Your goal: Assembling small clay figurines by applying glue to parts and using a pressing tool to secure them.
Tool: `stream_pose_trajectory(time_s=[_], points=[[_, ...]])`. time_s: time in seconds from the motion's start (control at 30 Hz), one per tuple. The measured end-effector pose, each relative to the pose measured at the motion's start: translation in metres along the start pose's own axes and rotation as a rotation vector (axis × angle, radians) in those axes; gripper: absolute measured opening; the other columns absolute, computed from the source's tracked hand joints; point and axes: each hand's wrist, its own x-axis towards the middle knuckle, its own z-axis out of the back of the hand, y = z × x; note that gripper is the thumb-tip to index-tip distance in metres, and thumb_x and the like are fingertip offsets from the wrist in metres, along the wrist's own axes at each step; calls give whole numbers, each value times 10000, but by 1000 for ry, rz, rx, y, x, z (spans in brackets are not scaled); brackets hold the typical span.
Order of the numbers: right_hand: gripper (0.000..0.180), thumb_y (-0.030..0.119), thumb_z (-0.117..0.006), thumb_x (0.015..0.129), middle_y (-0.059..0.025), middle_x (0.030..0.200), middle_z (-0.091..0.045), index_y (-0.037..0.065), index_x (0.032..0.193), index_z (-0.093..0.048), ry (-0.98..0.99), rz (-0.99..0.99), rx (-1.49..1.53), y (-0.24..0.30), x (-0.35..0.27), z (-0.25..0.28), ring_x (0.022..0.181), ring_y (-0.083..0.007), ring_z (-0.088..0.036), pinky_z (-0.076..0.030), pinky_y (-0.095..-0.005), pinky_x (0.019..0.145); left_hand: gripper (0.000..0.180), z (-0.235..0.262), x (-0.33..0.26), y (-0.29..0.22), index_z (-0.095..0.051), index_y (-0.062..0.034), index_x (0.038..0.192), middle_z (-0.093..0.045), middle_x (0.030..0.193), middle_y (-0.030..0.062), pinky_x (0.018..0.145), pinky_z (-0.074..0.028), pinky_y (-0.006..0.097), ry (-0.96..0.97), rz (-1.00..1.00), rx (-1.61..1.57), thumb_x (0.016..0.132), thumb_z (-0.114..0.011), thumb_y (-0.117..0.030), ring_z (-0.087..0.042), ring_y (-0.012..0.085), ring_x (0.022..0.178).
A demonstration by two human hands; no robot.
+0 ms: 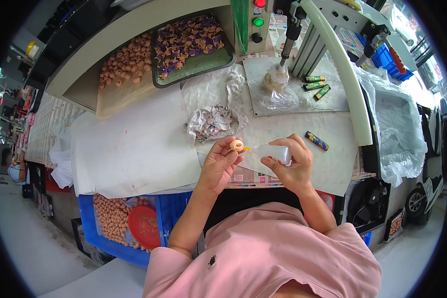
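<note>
Workshop table point(144, 149), covered in white paper sheets, seen from above with the person's pink-sleeved arms entering from the lower edge. At far left, below the table edge, a blue crate point(92, 228) holds many small peach-coloured parts and a round red lid point(144, 226). On the upper left of the table lies a brown board point(119, 92) heaped with more peach-coloured parts; just beside it, to the right, a dark tray point(203, 64) carries a mix of peach and purple pieces. Near the centre lies a crumpled rag point(211, 123).

Left hand point(219, 166): raised over the near edge of the table, fingers closed on a small peach ring-shaped part point(237, 145) held at the fingertips. Right hand point(290, 166): fingers wrapped around a small translucent squeeze bottle point(272, 152), held roughly level, its yellow nozzle pointing left and touching or all but touching the ring-shaped part; which of the two cannot be told.

Behind the hands stands a press machine point(288, 30) with red, green and black buttons on its column; under its vertical rod sits a pale object on a grey plate with plastic film. Right of the plate lie three small green-and-gold tubes point(314, 84); a dark blue-and-yellow tube point(316, 141) lies alone nearer the right hand. At far right, crumpled clear plastic sheeting point(397, 129) drapes a bin.
</note>
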Motion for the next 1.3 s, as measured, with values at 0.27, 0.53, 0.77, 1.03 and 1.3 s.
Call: stream_pose_trajectory(time_s=[0.27, 0.53, 0.77, 1.03, 1.3], points=[[348, 172, -857, 665, -31, 794, -562, 43, 925, -667, -19, -23, -13, -2, 0, 2, 642, -103, -541, -409, -233, 530, 346, -2, 0, -1, -542, -100, 1220, -593, 1178, 56, 883, -512, 280, 1, 6, 10, 889, -620, -36, -606, 181, 1051], [359, 182, -863, 656, -23, 798, -559, 49, 929, -673, -58, -14, -6, -1, 4, -4, 644, -103, -537, -406, -230, 535, 322, -2, 2, -2, -539, -83, 1219, -616, 1081, 42, 848, -530, 267, 12, 17, -2, 909, -622, -107, -631, 154, 966], [346, 185, -859, 665, -18, 793, -556, 50, 926, -675, -45, -28, -8, -3, 4, -4, 642, -99, -532, -401, -227, 536, 324, -2, 2, 0, -537, -80, 1222, -618, 1075, 46, 837, -536, 268, 7, 22, -9, 909, -619, -104, -634, 158, 956], [355, 199, -860, 671, -15, 798, -549, 37, 923, -669, -46, -65, 16, -1, 3, -1, 657, -88, -528, -397, -220, 546, 332, 1, 2, -1, -539, -86, 1222, -605, 1135, 50, 873, -513, 273, 14, 27, -16, 901, -625, -85, -615, 154, 994], [362, 228, -840, 710, -23, 835, -546, 10, 927, -649, -32, -161, 95, -2, 0, 1, 702, -97, -522, -401, -231, 592, 361, 3, -1, -4, -553, -92, 1204, -564, 1249, 71, 961, -475, 291, 5, -89, 4, 865, -624, 11, -577, 191, 1108]])
